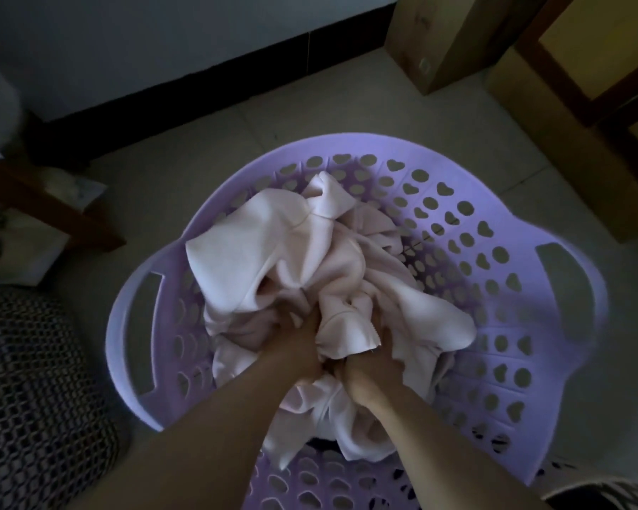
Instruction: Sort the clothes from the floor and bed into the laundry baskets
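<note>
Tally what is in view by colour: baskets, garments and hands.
Purple laundry basket: 1
Pale pink garment, bunched inside it: 1
Bare hands, left hand and right hand, both gripping the garment: 2
Total: 4

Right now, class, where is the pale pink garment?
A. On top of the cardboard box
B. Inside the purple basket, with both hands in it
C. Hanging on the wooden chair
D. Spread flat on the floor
B: the pale pink garment lies bunched inside the purple basket, with the left hand and right hand buried in its folds.
</note>
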### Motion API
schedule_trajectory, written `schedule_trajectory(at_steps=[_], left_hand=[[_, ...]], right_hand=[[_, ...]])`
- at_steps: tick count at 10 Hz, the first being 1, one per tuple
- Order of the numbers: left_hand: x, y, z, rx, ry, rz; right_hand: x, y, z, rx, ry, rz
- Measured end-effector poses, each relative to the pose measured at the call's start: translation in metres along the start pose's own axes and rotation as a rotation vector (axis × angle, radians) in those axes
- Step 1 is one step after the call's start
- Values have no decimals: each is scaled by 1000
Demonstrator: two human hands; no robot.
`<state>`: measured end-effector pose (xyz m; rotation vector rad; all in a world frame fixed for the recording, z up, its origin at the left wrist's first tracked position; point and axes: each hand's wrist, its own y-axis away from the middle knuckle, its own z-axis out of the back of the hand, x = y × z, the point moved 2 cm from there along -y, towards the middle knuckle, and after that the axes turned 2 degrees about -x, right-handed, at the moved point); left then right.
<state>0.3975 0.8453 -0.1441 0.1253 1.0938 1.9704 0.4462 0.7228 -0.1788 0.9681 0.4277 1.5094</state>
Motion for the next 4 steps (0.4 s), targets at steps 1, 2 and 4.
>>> schedule_trajectory(at_steps=[1, 2, 4], left_hand=[[-2, 24, 8, -38, 21, -82], [-5, 59, 17, -26, 68, -40], [-2, 127, 43, 29, 148, 37]], right_hand=[[6, 34, 21, -9, 68, 28], [9, 57, 36, 5, 120, 89], [18, 122, 66, -10, 296, 197]])
